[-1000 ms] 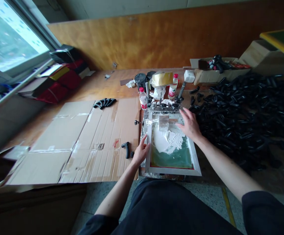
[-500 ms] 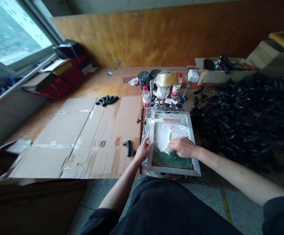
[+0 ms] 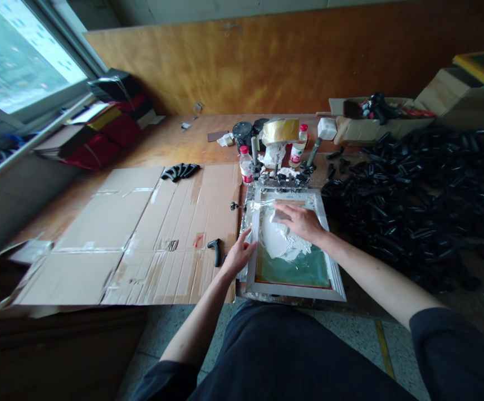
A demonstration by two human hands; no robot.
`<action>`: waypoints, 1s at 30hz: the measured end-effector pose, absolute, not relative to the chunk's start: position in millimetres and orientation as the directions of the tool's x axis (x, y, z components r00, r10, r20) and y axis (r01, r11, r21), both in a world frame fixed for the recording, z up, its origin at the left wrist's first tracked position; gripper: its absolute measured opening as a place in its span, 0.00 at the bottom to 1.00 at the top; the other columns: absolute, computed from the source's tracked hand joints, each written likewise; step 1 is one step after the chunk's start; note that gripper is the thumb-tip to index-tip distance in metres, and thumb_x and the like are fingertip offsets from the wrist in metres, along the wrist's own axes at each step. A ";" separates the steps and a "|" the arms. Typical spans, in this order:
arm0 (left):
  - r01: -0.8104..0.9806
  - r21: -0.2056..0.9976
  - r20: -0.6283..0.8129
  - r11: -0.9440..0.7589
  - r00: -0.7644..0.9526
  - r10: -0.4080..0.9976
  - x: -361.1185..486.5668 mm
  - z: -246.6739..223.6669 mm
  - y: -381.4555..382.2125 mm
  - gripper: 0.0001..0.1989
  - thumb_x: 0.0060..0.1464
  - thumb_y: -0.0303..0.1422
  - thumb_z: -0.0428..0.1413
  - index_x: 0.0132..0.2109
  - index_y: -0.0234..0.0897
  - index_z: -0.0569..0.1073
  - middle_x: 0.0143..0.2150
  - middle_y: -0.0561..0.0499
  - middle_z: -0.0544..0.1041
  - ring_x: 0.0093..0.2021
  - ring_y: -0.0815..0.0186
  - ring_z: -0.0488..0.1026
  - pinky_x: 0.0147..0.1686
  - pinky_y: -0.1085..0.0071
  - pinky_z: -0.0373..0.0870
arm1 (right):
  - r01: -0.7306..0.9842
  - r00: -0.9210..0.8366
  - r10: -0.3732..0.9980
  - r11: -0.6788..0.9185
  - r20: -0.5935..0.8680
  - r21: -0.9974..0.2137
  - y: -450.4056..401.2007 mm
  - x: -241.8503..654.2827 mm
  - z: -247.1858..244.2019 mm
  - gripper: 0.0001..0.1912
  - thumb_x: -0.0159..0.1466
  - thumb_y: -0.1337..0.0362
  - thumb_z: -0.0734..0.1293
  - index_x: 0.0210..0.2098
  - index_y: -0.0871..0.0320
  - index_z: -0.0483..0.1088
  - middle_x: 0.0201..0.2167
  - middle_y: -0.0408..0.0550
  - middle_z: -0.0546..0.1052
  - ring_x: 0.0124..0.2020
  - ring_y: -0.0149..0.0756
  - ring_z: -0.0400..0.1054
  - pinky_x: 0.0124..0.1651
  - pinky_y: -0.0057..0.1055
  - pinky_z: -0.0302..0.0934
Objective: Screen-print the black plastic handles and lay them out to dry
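Observation:
In front of me lies a screen-printing frame [image 3: 296, 289] with silver rails around a green mesh. White paste [image 3: 281, 240] is spread thickly over the mesh's middle and upper part. My right hand [image 3: 304, 224] is closed on a small pale scraper [image 3: 280, 216] at the upper edge of the paste; the fingers cover part of it. My left hand [image 3: 238, 254] rests against the frame's left rail, thumb and fingers apart. A curved black handle-like piece [image 3: 215, 252] lies on cardboard left of that hand.
Flat cardboard [image 3: 141, 234] covers the table to the left, with several black pieces [image 3: 180, 172] in a row. A big heap of black pieces [image 3: 409, 206] lies right. Behind the frame stand clamps, bottles [image 3: 245, 167], a tape roll [image 3: 281, 131] and dark tubs [image 3: 242, 135].
My right hand has moved away from me and slightly left across the mesh with the scraper, and the white paste has changed shape. My left hand stays at the left rail.

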State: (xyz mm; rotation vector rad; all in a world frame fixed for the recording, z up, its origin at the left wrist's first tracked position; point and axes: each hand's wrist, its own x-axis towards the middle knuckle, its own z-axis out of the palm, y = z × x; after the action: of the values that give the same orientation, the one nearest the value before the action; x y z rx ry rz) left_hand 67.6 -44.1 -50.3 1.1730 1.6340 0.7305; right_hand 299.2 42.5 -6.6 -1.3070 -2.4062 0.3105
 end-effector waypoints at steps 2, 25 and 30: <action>0.298 0.892 -0.347 0.339 -0.028 0.938 65.5 -35.0 -43.8 0.35 0.53 0.47 0.56 0.65 0.42 0.61 0.20 0.60 0.62 0.18 0.73 0.58 0.20 0.77 0.54 | 0.813 -0.390 0.884 0.462 0.258 -0.355 72.0 306.7 11.3 0.27 0.63 0.58 0.67 0.62 0.45 0.63 0.43 0.45 0.76 0.37 0.36 0.71 0.37 0.29 0.62; -0.381 0.672 -0.641 0.635 0.129 0.756 141.3 -47.4 -75.4 0.25 0.54 0.53 0.53 0.44 0.35 0.70 0.39 0.43 0.78 0.35 0.63 0.77 0.30 0.70 0.73 | 0.715 -0.518 0.840 0.528 0.159 -0.459 -37.2 286.5 -55.1 0.08 0.68 0.68 0.59 0.39 0.59 0.69 0.37 0.52 0.76 0.42 0.39 0.68 0.45 0.34 0.62; 0.037 0.832 -0.520 0.553 -0.293 0.802 32.8 -62.8 -60.3 0.22 0.56 0.52 0.48 0.40 0.35 0.67 0.33 0.45 0.78 0.25 0.66 0.75 0.25 0.71 0.71 | 0.894 -0.365 0.930 0.361 0.035 -0.265 -9.1 398.8 -73.9 0.20 0.60 0.79 0.56 0.43 0.58 0.73 0.47 0.54 0.75 0.51 0.40 0.66 0.52 0.36 0.62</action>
State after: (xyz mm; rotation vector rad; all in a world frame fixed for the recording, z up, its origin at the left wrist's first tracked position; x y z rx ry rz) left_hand 32.8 -60.3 -62.8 0.7061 1.7134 0.8885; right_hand 398.8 -9.1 -73.9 -1.6545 -2.4389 0.2990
